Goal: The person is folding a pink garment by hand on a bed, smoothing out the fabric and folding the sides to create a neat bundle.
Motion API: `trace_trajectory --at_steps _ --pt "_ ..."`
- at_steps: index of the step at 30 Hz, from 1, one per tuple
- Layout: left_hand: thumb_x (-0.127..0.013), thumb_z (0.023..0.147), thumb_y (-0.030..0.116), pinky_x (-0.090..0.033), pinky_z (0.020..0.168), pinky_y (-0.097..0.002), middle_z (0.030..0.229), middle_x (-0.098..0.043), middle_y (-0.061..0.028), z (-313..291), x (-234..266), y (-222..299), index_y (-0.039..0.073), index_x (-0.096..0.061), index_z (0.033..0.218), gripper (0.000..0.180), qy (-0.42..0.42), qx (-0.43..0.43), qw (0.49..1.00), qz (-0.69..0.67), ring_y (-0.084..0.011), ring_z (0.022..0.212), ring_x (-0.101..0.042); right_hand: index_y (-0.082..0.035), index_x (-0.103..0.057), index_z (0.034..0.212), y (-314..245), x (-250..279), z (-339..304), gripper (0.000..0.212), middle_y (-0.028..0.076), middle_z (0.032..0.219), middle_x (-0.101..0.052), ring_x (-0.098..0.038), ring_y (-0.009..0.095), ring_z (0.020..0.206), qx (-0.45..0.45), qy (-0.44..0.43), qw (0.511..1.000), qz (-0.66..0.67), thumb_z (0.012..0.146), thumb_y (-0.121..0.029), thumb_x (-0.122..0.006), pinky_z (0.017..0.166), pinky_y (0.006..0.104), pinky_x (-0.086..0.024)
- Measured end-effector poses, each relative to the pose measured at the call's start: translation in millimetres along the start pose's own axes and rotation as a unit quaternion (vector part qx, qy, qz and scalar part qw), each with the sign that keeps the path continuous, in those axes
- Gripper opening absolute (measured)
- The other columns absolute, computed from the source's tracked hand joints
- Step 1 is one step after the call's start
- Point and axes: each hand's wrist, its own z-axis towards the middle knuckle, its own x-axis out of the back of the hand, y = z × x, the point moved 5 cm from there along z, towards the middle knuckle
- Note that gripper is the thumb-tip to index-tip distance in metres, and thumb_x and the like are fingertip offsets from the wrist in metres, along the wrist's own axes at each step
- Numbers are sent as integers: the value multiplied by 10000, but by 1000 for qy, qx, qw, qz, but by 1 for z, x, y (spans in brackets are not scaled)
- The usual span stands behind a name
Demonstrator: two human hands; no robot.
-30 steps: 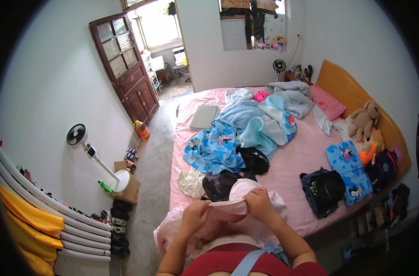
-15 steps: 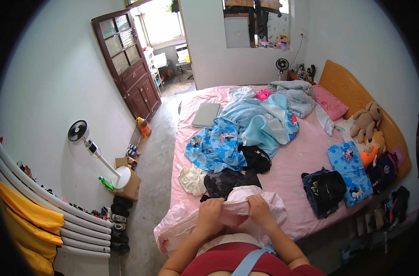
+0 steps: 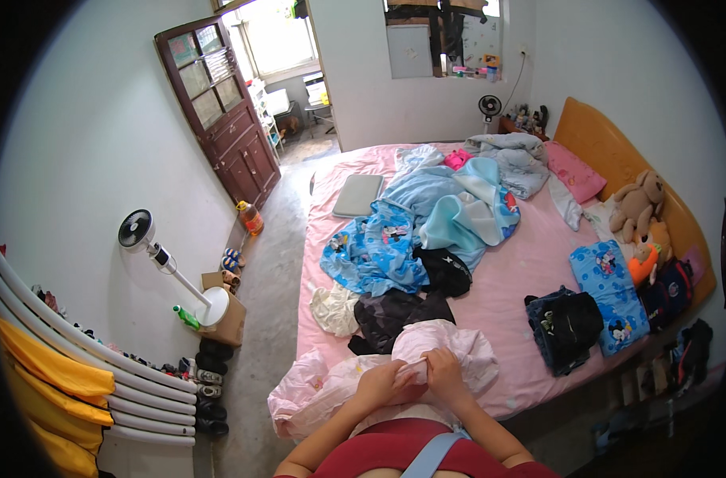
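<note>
In the head view, a person's left hand (image 3: 381, 385) and right hand (image 3: 446, 374), close together, pinch a gathered edge of pale pink cloth (image 3: 306, 392) at the bed's (image 3: 514, 267) near edge. A sharp tug could drag along the dark patterned garment (image 3: 403, 313) bunched against it.

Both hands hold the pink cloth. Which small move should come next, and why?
I would probably draw the left hand outward, because it sits close to the right hand and the pink cloth lies in loose folds around them.
</note>
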Motion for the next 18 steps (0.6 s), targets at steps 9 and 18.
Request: trace_trajectory --at_steps 9,18 --pt "-623 835 320 -502 675 -439 834 -672 -165 3 -1 -13 112 -681 1023 286 -2 10 1000 -20 -354 782 -647 -39 -582 917 0 -9 1 125 143 878 -591 -548 347 851 7 -7 1000 24 796 -33 -551 754 438 -429" --pt "-603 818 240 -515 703 -421 896 -681 -164 8 11 -20 135 -682 1095 306 33 30 997 -58 -345 807 -659 -41 -483 1105 7 1 -8 445 170 1093 -509 -514 372 1020 -19 -6 1000 -20 681 -61 -618 835 467 -405"
